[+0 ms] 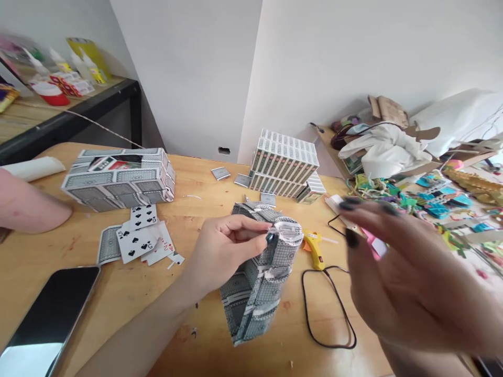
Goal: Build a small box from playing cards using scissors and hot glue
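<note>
My left hand pinches the upper edge of a folded structure made of grey-patterned playing cards, with thumb and forefinger at its rounded top end. The structure stands tilted above the wooden table, its lower part hanging toward me. My right hand is raised to the right, blurred by motion. Its thumb and fingers are apart, and I see nothing between them. Between the hands, a yellow glue gun lies on the table with its black cord looped in front.
A box covered in cards stands at the left, near loose playing cards and a phone. Stacked card packs stand at the back. Someone's bare arm rests at the left edge. Colourful scraps lie at the right.
</note>
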A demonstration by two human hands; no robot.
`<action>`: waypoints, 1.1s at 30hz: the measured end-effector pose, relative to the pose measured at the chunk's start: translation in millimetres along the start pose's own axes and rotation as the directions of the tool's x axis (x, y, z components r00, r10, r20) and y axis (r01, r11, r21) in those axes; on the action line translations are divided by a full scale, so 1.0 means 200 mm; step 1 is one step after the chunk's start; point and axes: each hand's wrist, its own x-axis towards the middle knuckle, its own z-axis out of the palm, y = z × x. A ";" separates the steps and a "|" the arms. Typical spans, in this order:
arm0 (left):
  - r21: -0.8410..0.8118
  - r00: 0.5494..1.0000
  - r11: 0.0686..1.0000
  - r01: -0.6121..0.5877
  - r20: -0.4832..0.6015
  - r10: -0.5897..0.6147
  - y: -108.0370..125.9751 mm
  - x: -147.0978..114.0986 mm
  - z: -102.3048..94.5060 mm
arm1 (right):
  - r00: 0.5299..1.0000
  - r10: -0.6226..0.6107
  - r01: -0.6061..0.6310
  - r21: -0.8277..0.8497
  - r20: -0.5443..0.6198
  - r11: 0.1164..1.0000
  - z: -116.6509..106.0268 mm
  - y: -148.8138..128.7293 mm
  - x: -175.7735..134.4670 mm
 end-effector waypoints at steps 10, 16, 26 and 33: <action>-0.049 0.991 0.997 -0.057 0.117 0.063 0.05 0.02 -0.06 | 0.885 0.423 -0.464 0.453 0.195 0.761 0.37 0.10 -0.15; -0.046 0.975 0.993 -0.110 0.188 0.117 0.07 0.03 -0.11 | 0.862 0.462 -0.493 0.555 0.209 0.670 0.46 -0.01 -0.21; 0.426 0.886 0.803 -0.417 -0.006 0.464 -0.02 -0.02 -0.09 | 0.890 0.441 -0.423 0.567 0.114 0.707 0.49 -0.06 -0.19; 0.361 0.896 0.855 -0.373 -0.098 0.432 -0.03 -0.02 -0.06 | 0.889 0.452 -0.402 0.585 0.067 0.704 0.52 -0.07 -0.19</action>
